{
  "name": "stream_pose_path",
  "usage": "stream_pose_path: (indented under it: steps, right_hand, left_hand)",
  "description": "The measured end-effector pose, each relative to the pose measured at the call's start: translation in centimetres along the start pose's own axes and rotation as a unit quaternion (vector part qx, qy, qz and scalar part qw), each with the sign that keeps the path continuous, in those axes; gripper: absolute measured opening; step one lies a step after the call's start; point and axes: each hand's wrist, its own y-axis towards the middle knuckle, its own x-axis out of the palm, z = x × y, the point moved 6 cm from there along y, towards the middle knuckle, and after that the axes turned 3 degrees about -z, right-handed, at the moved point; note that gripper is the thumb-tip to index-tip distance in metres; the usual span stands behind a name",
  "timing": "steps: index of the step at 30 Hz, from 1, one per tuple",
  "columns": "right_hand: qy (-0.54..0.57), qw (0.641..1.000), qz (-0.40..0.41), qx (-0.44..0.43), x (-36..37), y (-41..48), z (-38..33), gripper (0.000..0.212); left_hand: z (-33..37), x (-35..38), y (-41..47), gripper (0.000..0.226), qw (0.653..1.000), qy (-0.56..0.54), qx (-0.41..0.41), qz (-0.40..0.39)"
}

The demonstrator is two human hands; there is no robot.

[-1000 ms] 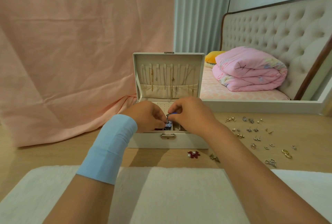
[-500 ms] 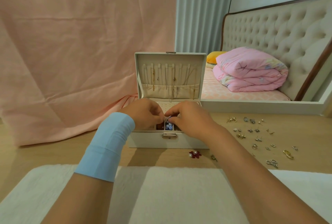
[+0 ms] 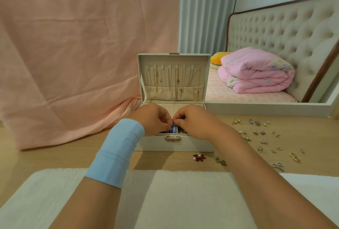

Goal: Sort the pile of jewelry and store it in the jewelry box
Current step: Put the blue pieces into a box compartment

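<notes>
Lowered into the jewelry box [image 3: 174,144], both hands [image 3: 156,118] [image 3: 194,120] pinch a blue piece [image 3: 173,129] between their fingertips.

The jewelry box [image 3: 192,143] looks like matt cream leatherette with a shiny metal clasp [image 3: 172,138]. The worktop [image 3: 55,157] is smooth pale wood. A soft blue cloth band [image 3: 117,153] wraps one wrist

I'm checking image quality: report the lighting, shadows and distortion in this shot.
Head view: soft, even light, no glare; faint shadows under the jewelry box and forearms; wide-angle bending shows at the headboard; the scattered earrings are too small to make out.
</notes>
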Motion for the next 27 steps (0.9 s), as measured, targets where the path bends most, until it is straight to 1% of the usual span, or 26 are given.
stream_pose_path:
  steps: [3, 5, 8, 13, 18, 21, 23, 25, 27]
  right_hand:
    - [-0.008, 1.0, 0.004, -0.008, 0.2, 0.1, 0.1, 0.012]
    - [0.037, 0.998, 0.05, -0.012, -0.2, 0.1, 0.2, 0.011]
    - [0.119, 0.985, 0.122, -0.004, -1.5, 0.1, 0.6, 0.011]
    - [0.175, 0.97, 0.166, 0.009, -3.3, 0.0, 1.9, 0.013]
    - [0.18, 0.973, 0.148, 0.004, -2.8, 0.3, 1.9, 0.014]
    - [0.172, 0.976, 0.133, -0.001, -2.4, 0.2, 1.5, 0.013]
    - [0.133, 0.985, 0.106, 0.001, -1.8, 0.1, 1.1, 0.012]
    - [0.062, 0.995, 0.076, 0.002, -1.0, 0.2, 0.7, 0.013]
    - [0.004, 0.999, 0.046, 0.002, -0.3, 0.4, 0.3, 0.015]
  left_hand:
    - [-0.2, 0.0, 0.0, 0.005, 1.0, 0.005, -0.01, 0.007]
    - [-0.2, -0.1, 0.0, 0.005, 1.0, 0.004, -0.012, 0.014]
    - [0.1, 0.1, 0.1, 0.005, 1.0, 0.01, -0.011, 0.012]
    - [0.3, 1.2, 0.4, 0.017, 0.998, 0.054, -0.026, -0.009]
    - [0.4, 1.3, 0.7, 0.011, 0.997, 0.07, -0.03, -0.005]
    - [0.3, 1.0, 0.5, 0.008, 0.998, 0.054, -0.015, -0.015]
    - [0.2, 0.6, 0.2, 0.006, 0.999, 0.034, -0.003, -0.018]
    - [0.1, 0.2, 0.0, 0.005, 1.0, 0.017, -0.001, -0.024]
    - [-0.1, -0.1, -0.3, 0.009, 0.999, 0.007, -0.003, -0.036]
